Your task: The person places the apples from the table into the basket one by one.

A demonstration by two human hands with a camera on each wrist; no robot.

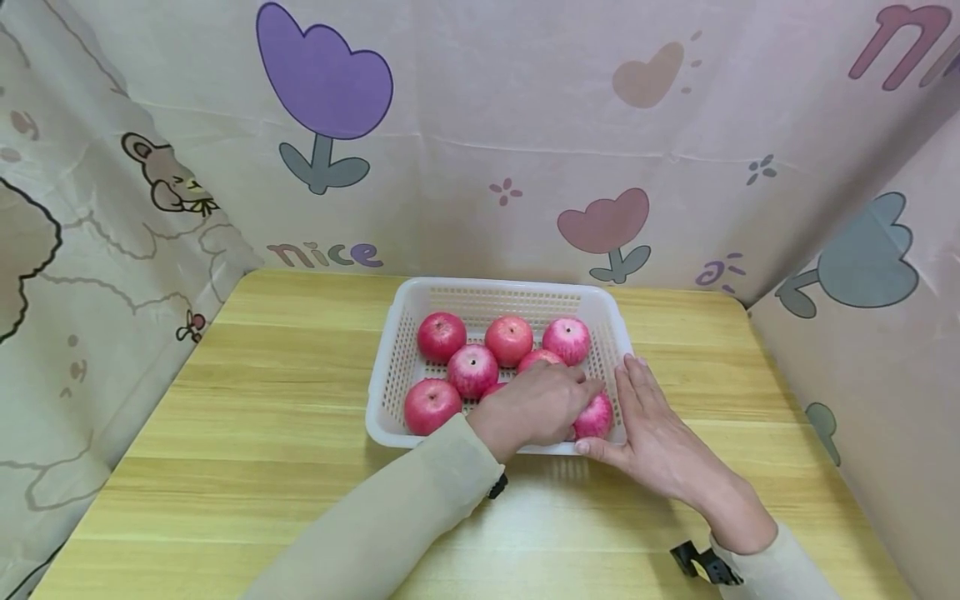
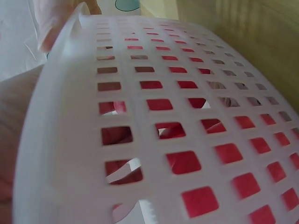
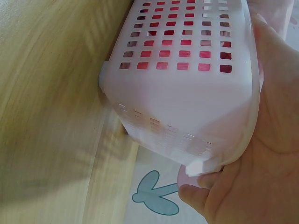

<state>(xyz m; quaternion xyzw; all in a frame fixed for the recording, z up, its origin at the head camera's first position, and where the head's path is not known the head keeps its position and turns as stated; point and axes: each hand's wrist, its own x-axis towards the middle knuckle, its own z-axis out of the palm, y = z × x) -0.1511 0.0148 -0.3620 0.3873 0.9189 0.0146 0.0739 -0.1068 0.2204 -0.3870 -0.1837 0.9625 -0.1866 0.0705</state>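
A white plastic basket (image 1: pixel 495 287) with perforated walls holds several red and pink apples (image 1: pixel 442 337). My left hand (image 1: pixel 536 404) reaches over the front rim into it, fingers bent down round the left side of a striped pink apple (image 1: pixel 596 417) in the front right corner. That hand covers part of the apples beneath it. My right hand (image 1: pixel 660 442) rests against the same corner, its straight fingers along the right rim and its thumb at the front rim. In the right wrist view, the palm (image 3: pixel 266 163) lies close along the basket's rim.
The basket stands on a wood-grain table (image 1: pixel 247 417) near its back edge. Behind and at both sides hangs a pale cloth (image 1: pixel 465 100) printed with flowers. Dark straps (image 1: pixel 705 564) show by the sleeves at both wrists.
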